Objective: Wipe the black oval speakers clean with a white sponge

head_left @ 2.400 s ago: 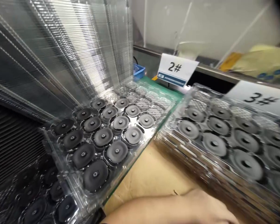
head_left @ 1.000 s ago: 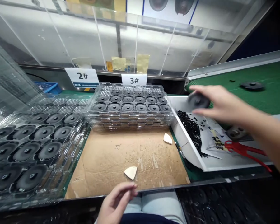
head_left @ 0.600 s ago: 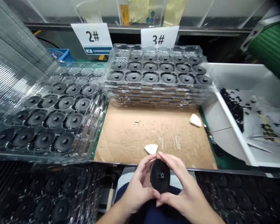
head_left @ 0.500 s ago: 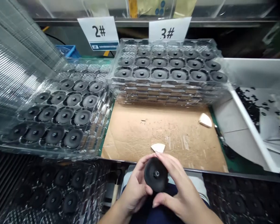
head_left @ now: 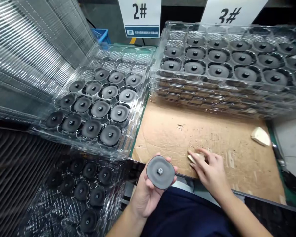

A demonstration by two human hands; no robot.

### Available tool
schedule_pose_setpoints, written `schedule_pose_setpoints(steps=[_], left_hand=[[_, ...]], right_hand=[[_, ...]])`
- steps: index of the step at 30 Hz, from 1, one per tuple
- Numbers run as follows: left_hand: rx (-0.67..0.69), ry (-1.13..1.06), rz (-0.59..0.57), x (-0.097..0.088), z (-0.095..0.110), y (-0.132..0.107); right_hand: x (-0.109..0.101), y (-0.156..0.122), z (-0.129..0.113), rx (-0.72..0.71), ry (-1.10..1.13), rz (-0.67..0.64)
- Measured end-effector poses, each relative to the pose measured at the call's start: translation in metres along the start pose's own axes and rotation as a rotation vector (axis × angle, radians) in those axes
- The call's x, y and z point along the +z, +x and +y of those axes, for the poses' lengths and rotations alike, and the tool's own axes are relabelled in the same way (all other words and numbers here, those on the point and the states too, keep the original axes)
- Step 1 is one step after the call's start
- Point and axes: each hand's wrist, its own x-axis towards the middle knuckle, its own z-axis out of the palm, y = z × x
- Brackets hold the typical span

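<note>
In my left hand (head_left: pixel 146 200) is a dark grey rounded disc (head_left: pixel 160 171) with a small raised stub at its centre. The fingers wrap around it from below, and its stub side faces up. My right hand (head_left: pixel 212 169) reaches onto the cardboard (head_left: pixel 167 141), its fingers closed on a small white wedge-shaped piece (head_left: pixel 192 158) that they partly cover. Farther right on the cardboard lies a second cream-white wedge-shaped piece (head_left: pixel 260 136).
A clear tray (head_left: pixel 135 138) with several similar discs stands at left. Stacked clear trays (head_left: pixel 199 84) hold more discs at the back. Below left is another disc tray (head_left: pixel 71 207). Signs "2#" (head_left: pixel 140 19) and "3#" (head_left: pixel 232 11) stand behind. The cardboard's front edge is near my lap.
My right hand has let go of the disc, moved right and forward, and taken hold of the white piece. My left hand keeps the disc. The view has shifted left and down.
</note>
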Motion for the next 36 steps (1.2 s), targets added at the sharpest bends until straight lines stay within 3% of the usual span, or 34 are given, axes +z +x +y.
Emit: schedule_pose_setpoints(steps=[7, 14, 18, 21, 23, 25, 28, 29, 32, 33, 34, 36], left_hand=[[-0.007, -0.068, 0.148, -0.012, 0.002, 0.005], [-0.022, -0.037, 0.198, -0.004, 0.002, 0.003], [-0.035, -0.002, 0.205, 0.01, -0.001, 0.004], [-0.013, 0.037, 0.212, 0.022, -0.008, 0.006], [-0.022, 0.069, 0.224, 0.03, -0.013, 0.007], [-0.068, 0.111, 0.253, 0.037, -0.018, 0.007], [-0.11, 0.178, 0.284, 0.048, -0.025, 0.007], [-0.108, 0.2, 0.268, 0.05, -0.028, 0.008], [-0.14, 0.244, 0.192, 0.056, -0.034, 0.009], [-0.156, 0.254, 0.171, 0.057, -0.036, 0.009], [-0.169, 0.26, 0.159, 0.057, -0.036, 0.009], [-0.18, 0.275, 0.159, 0.059, -0.038, 0.009]], right_hand=[[-0.008, 0.01, 0.017, 0.1, 0.098, 0.085], [-0.005, 0.041, 0.008, 0.207, 0.197, -0.046], [-0.03, 0.05, -0.022, 0.156, 0.329, -0.115], [-0.059, 0.048, -0.063, 0.115, 0.423, -0.042], [-0.078, 0.045, -0.087, -0.019, 0.539, 0.057], [-0.093, 0.044, -0.1, -0.12, 0.628, -0.01], [-0.106, 0.045, -0.101, -0.144, 0.675, -0.269], [-0.107, 0.045, -0.098, -0.132, 0.672, -0.261], [-0.11, 0.038, -0.092, -0.102, 0.656, 0.034], [-0.111, 0.033, -0.09, -0.101, 0.679, 0.078], [-0.114, 0.029, -0.088, -0.102, 0.722, 0.053], [-0.119, 0.022, -0.082, -0.086, 0.809, -0.127]])
